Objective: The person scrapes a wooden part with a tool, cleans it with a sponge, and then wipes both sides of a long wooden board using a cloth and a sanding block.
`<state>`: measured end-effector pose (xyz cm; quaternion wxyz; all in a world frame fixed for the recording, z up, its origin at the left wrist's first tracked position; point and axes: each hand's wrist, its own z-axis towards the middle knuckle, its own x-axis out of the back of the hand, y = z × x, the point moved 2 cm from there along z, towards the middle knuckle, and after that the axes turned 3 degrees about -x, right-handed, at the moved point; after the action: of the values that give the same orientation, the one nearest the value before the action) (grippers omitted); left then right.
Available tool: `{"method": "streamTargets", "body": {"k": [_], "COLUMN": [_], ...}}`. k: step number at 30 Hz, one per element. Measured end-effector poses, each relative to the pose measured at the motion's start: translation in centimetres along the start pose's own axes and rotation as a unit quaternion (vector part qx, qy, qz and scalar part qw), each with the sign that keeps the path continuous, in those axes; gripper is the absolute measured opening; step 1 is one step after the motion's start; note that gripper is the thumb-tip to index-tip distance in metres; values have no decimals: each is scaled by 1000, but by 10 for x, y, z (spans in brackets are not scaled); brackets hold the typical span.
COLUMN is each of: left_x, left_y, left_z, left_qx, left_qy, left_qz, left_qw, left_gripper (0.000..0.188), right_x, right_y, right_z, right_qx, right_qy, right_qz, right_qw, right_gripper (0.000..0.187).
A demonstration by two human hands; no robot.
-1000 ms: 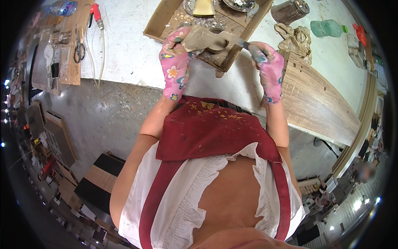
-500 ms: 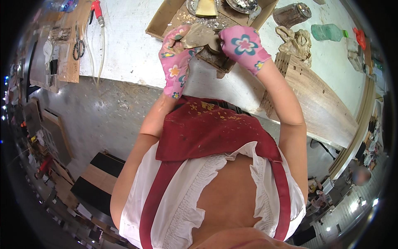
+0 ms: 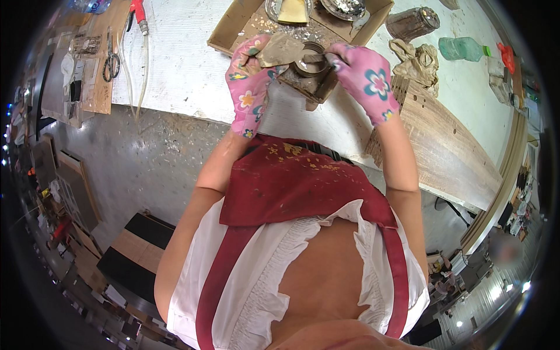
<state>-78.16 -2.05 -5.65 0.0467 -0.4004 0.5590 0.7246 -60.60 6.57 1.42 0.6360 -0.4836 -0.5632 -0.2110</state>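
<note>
- Left hand (image 3: 249, 81): fingers pinching a scraper (image 3: 281, 50) (flat, greyish)
- Right hand (image 3: 365, 80): fingers gripping a knife (image 3: 317, 58), blade at a tin (image 3: 308, 74)
- Box (image 3: 232, 24) on the worktop (image 3: 186, 64), bottle (image 3: 459, 49) far right

Bright worktop (image 3: 186, 70), dark bowed rim, edge glare

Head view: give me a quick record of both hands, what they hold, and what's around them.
left hand: pink flowered glove, gripping a flat tan piece
right hand: matching glove, holding a narrow blade over a round container; contact unclear
container location: near corner of cardboard tray
right of tray: dirty jar, crumpled cloth, green bottle
left of tray: red air gun, scissors
</note>
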Motion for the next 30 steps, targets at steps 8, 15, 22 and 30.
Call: {"method": "streamTargets", "body": {"k": [8, 15, 22, 30], "left_x": [2, -10, -11, -22], "left_y": [-4, 2, 3, 0], "left_z": [2, -5, -6, -13], "left_qx": [-13, 15, 22, 62], "left_qy": [-22, -10, -29, -26], "left_qz": [38, 33, -23, 25], "left_qw": [999, 999, 999, 997], "left_gripper": [47, 48, 51, 51], "right_x": [-2, -8, -16, -18], "right_y": [6, 7, 20, 1], "right_z": [-39, -50, -60, -58], "right_qx": [8, -18, -88, -159], "right_qy": [162, 152, 165, 89], "right_qz": [135, 88, 445, 615], "right_qw": [978, 984, 876, 767], "right_gripper": [23, 19, 19, 21]}}
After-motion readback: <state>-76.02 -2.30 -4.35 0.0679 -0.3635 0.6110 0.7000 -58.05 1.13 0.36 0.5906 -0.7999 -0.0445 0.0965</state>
